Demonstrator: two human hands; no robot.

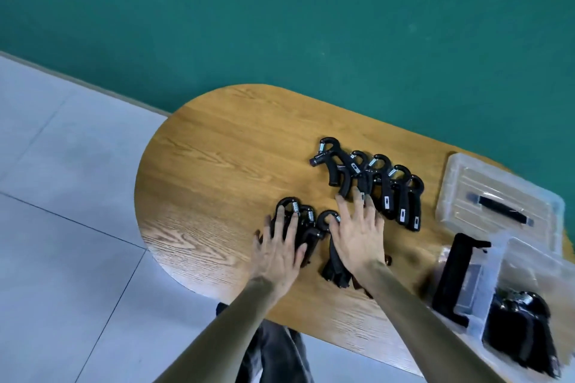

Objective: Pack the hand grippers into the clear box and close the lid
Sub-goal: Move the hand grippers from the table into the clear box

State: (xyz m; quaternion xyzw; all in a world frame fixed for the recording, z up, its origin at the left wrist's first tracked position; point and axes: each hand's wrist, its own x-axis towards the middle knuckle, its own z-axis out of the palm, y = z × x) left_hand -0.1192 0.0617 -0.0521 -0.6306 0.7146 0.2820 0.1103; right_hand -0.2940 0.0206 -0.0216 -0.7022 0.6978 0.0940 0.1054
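Note:
Black hand grippers with steel springs lie on the wooden table [217, 165]. A row of several hand grippers [385, 186] stretches across the middle. My left hand [280, 246] rests with fingers spread on a small cluster of hand grippers [298, 218] near the front edge. My right hand [361, 233] lies flat over another hand gripper [334, 270], its fingertips touching the row. The clear box [529, 264] stands at the right with some hand grippers inside [522, 333]. Its clear lid [494, 199] with a black handle lies flat behind the box.
A black clip latch [457, 274] sits on the box's left end. The table's rounded left end overhangs a grey tiled floor [62, 196]. A green wall [280, 25] stands behind the table. My legs show below the front edge.

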